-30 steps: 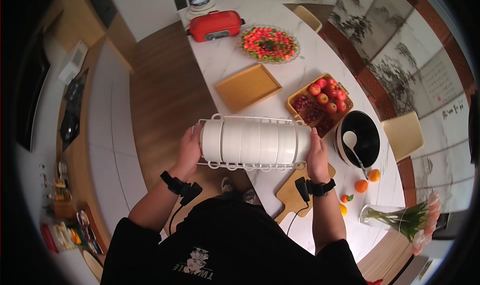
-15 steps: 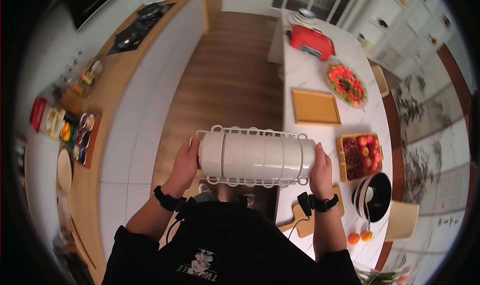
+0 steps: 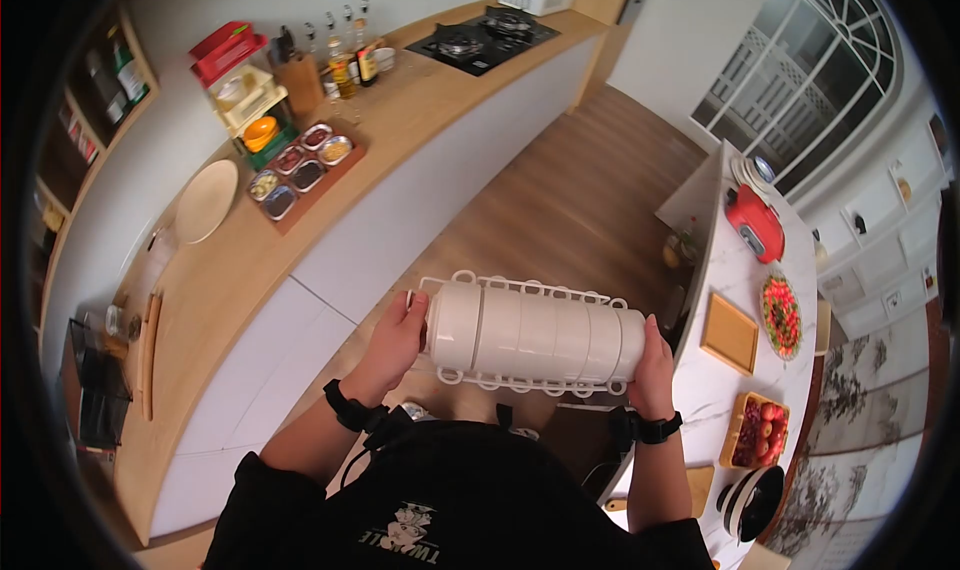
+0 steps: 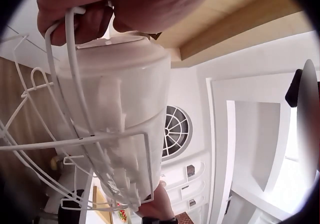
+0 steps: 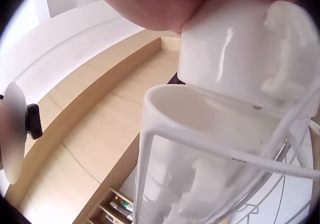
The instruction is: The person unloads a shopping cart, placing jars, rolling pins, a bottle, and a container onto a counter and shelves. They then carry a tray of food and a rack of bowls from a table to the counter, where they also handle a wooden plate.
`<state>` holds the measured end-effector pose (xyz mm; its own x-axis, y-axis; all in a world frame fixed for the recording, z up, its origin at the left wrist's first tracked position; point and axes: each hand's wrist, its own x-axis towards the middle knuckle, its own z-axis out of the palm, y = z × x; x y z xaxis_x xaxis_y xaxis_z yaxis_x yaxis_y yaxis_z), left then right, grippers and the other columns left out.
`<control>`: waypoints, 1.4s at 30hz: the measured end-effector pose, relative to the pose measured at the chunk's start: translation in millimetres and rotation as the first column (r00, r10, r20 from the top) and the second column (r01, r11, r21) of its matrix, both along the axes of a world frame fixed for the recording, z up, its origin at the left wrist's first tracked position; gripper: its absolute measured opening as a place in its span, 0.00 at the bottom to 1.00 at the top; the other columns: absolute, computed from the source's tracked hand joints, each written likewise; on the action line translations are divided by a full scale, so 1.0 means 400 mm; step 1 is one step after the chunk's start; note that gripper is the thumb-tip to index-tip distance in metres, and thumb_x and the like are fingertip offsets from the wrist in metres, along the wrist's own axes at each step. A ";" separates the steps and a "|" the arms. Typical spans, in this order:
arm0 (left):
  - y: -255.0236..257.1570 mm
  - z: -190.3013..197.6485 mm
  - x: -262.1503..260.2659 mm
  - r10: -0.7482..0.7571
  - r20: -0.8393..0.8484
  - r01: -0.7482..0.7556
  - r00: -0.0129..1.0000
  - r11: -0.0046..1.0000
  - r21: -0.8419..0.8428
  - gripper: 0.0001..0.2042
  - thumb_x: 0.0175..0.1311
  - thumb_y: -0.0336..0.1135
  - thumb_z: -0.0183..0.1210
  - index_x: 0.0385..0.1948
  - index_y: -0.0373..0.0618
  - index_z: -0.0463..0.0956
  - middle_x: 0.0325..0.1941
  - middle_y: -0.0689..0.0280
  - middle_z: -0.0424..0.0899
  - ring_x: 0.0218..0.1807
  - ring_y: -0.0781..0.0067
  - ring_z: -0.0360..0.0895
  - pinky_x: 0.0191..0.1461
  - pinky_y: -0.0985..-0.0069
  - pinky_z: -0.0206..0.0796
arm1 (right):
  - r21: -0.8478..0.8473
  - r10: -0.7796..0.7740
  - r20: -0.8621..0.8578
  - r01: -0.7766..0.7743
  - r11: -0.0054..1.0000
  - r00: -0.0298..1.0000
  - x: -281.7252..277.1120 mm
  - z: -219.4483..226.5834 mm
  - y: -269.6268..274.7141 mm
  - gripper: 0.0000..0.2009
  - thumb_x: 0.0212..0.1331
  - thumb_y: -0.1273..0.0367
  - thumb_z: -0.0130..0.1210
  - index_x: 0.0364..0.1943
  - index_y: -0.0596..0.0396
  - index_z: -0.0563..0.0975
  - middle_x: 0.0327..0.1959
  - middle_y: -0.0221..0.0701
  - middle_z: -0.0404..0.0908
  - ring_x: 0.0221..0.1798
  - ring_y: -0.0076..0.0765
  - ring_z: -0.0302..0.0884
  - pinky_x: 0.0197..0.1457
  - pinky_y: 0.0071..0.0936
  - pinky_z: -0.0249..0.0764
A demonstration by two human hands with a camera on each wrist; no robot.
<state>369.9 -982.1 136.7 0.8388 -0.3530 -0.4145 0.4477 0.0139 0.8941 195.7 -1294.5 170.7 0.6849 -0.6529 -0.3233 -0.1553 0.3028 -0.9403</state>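
Note:
A row of white cups (image 3: 545, 340) lies on its side in a white wire rack (image 3: 530, 383), held level in front of the body above the floor. My left hand (image 3: 397, 338) grips the rack's left end, its fingers curled round the wire loop (image 4: 73, 69) in the left wrist view. At the other end, my right hand (image 3: 654, 372) holds the last cup (image 5: 225, 49). In the right wrist view, that cup sits slightly tilted against the rim of the neighbouring cup (image 5: 200, 109). Handles stick out between the wires along both sides.
Left, a wooden counter (image 3: 330, 235) bears a spice tray (image 3: 305, 170), a round board (image 3: 207, 202), bottles and a gas stove (image 3: 483, 40). Right, a marble table (image 3: 690, 395) carries a wooden tray (image 3: 731, 332), a fruit basket (image 3: 742, 435), a black bowl (image 3: 765, 500) and a red cooker (image 3: 755, 225).
The body has turned left, away from the table and towards the counter. Both hands keep their hold on the rack of cups, which now slants slightly down to the right in view.

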 end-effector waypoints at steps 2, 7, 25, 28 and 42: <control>0.079 -0.010 0.033 0.059 -0.011 -0.059 0.998 0.998 -0.013 0.15 0.81 0.48 0.48 0.39 0.46 0.71 0.24 0.74 0.68 0.24 0.84 0.63 0.28 0.79 0.59 | -0.008 0.040 -0.007 -0.040 0.999 0.999 0.065 -0.010 0.056 0.25 0.77 0.51 0.45 0.52 0.64 0.78 0.47 0.40 0.85 0.48 0.36 0.85 0.54 0.32 0.80; 0.286 -0.029 0.112 0.099 0.024 -0.100 0.995 0.994 0.042 0.16 0.81 0.49 0.47 0.46 0.44 0.71 0.31 0.72 0.74 0.30 0.83 0.69 0.33 0.79 0.65 | -0.009 0.191 -0.001 -0.191 0.982 0.982 0.232 -0.014 0.212 0.25 0.78 0.51 0.45 0.52 0.64 0.78 0.48 0.40 0.85 0.48 0.36 0.85 0.54 0.32 0.80; 0.882 -0.061 0.517 0.455 0.081 -0.462 0.887 0.868 0.181 0.26 0.81 0.53 0.45 0.62 0.36 0.71 0.44 0.67 0.84 0.40 0.80 0.79 0.43 0.79 0.75 | 0.087 0.494 0.121 -0.505 0.859 0.861 0.848 -0.121 0.765 0.24 0.80 0.52 0.42 0.50 0.61 0.79 0.46 0.33 0.84 0.48 0.27 0.81 0.56 0.28 0.75; 1.047 -0.135 0.598 0.382 0.262 -0.456 0.886 0.820 0.345 0.26 0.81 0.54 0.44 0.59 0.36 0.74 0.45 0.66 0.85 0.42 0.80 0.79 0.44 0.79 0.74 | 0.137 0.567 0.123 -0.580 0.803 0.815 0.916 -0.155 0.857 0.24 0.80 0.52 0.40 0.52 0.60 0.78 0.47 0.31 0.83 0.49 0.25 0.79 0.56 0.27 0.74; 1.420 -0.232 0.725 0.422 0.092 -0.431 0.902 0.860 0.274 0.24 0.82 0.55 0.41 0.51 0.43 0.76 0.32 0.73 0.78 0.27 0.84 0.69 0.27 0.81 0.62 | 0.057 0.580 0.099 -0.587 0.808 0.808 1.042 -0.269 1.260 0.26 0.79 0.51 0.41 0.52 0.63 0.79 0.45 0.33 0.83 0.45 0.27 0.78 0.53 0.27 0.74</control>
